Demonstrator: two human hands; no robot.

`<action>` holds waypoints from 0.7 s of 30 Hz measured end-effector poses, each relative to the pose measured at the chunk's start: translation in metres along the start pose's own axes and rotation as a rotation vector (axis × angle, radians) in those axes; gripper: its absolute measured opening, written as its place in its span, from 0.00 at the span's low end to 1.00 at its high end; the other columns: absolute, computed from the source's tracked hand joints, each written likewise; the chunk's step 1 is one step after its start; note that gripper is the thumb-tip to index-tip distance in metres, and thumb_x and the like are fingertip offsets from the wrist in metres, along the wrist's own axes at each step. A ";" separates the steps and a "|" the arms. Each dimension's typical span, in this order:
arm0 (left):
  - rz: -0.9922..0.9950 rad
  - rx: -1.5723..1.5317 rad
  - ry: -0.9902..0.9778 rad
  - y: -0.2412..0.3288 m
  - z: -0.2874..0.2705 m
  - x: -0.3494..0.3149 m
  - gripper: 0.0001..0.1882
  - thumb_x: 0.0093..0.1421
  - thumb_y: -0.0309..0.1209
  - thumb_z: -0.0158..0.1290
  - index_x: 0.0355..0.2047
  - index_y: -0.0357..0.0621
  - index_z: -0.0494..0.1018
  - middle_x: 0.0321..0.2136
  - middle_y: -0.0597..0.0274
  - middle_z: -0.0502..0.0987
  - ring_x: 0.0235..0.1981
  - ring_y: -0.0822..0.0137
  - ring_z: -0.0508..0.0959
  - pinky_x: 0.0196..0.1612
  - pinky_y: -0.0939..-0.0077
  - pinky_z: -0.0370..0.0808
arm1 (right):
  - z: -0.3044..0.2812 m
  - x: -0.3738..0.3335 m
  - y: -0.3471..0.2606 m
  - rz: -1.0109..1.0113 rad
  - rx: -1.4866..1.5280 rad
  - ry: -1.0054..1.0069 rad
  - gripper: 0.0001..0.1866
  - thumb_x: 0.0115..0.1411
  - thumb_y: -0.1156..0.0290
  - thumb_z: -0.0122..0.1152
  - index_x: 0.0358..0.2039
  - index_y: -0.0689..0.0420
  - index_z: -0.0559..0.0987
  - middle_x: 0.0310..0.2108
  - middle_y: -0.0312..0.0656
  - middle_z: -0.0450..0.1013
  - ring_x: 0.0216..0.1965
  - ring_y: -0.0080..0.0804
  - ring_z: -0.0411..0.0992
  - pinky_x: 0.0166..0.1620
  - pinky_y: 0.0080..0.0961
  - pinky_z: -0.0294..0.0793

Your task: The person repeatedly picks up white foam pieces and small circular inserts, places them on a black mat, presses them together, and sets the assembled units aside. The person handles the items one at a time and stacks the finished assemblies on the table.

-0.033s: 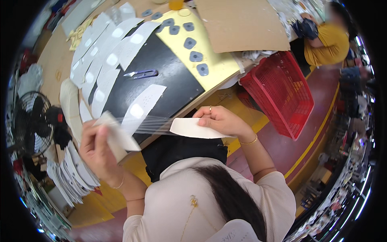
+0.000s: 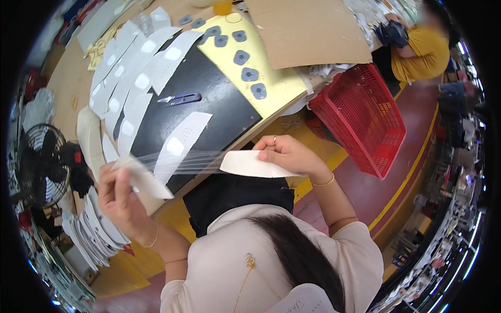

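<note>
Two white pieces are being held in the air in front of the wearer's lap, near the edge of the surface: a blurred left piece (image 2: 147, 180) and a sharper right piece (image 2: 245, 163). Clear strands (image 2: 193, 160) are stretching between them; whether these are thread or glue, I cannot tell. The left hand (image 2: 122, 201) is pinching its piece between narrowed fingers, and the right hand (image 2: 292, 154) is gripping the other with the thumb lying on top. Compared with the moment just before, the left hand is moving slightly farther out while the right is staying nearly put. The gap is therefore widening a little, and the strands seem to be keeping the pieces linked.

Beyond the hands, a dotted pale panel (image 2: 190, 130) and dark snips (image 2: 179, 99) are lying on a black mat (image 2: 219, 88). More pale panels (image 2: 167, 65) are overlapping at its far left side. Grey pads (image 2: 250, 74) are resting on a yellow sheet (image 2: 282, 78), next to cardboard (image 2: 308, 31). A red basket (image 2: 349, 104) is standing to the right, a fan (image 2: 44, 161) to the left, and a co-worker in a yellow top (image 2: 425, 52) is sitting farther off.
</note>
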State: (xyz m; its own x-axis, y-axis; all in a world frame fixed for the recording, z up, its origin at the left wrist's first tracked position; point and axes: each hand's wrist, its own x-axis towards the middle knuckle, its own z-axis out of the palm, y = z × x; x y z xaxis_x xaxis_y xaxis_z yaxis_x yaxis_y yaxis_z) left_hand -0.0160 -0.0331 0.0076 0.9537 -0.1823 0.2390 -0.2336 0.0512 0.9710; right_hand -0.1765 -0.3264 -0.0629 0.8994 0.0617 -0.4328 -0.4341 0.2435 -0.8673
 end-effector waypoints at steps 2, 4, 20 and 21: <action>0.028 -0.103 0.129 0.001 -0.008 0.005 0.05 0.63 0.22 0.54 0.30 0.33 0.72 0.34 0.59 0.75 0.35 0.72 0.75 0.42 0.79 0.72 | -0.013 0.002 -0.004 -0.095 -0.244 0.135 0.18 0.66 0.57 0.59 0.41 0.62 0.79 0.26 0.38 0.76 0.30 0.18 0.71 0.36 0.21 0.71; 0.038 -0.123 0.214 0.009 -0.012 0.006 0.05 0.63 0.21 0.53 0.30 0.35 0.71 0.34 0.59 0.75 0.34 0.71 0.75 0.42 0.79 0.72 | -0.023 0.011 -0.018 -0.221 -0.494 0.311 0.18 0.65 0.58 0.60 0.39 0.62 0.79 0.26 0.44 0.76 0.28 0.24 0.71 0.36 0.26 0.72; -0.375 -0.091 -0.195 -0.011 0.071 -0.044 0.18 0.64 0.23 0.56 0.52 0.40 0.65 0.35 0.59 0.81 0.37 0.75 0.80 0.40 0.83 0.77 | 0.019 0.059 -0.037 -0.672 -0.845 0.577 0.31 0.58 0.66 0.65 0.63 0.53 0.69 0.50 0.49 0.66 0.35 0.42 0.72 0.45 0.32 0.74; -0.401 -0.089 -0.216 -0.016 0.073 -0.047 0.17 0.64 0.23 0.56 0.52 0.40 0.66 0.35 0.60 0.81 0.37 0.75 0.80 0.41 0.82 0.78 | 0.023 0.043 -0.047 -0.564 -0.648 0.332 0.32 0.58 0.66 0.66 0.63 0.52 0.69 0.49 0.49 0.66 0.34 0.41 0.72 0.43 0.32 0.74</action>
State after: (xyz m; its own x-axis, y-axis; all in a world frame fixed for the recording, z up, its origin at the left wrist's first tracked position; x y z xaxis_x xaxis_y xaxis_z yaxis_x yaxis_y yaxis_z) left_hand -0.0709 -0.0967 -0.0185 0.9018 -0.4052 -0.1501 0.1717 0.0173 0.9850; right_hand -0.1164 -0.3130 -0.0351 0.9691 -0.2067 0.1348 0.0302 -0.4430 -0.8960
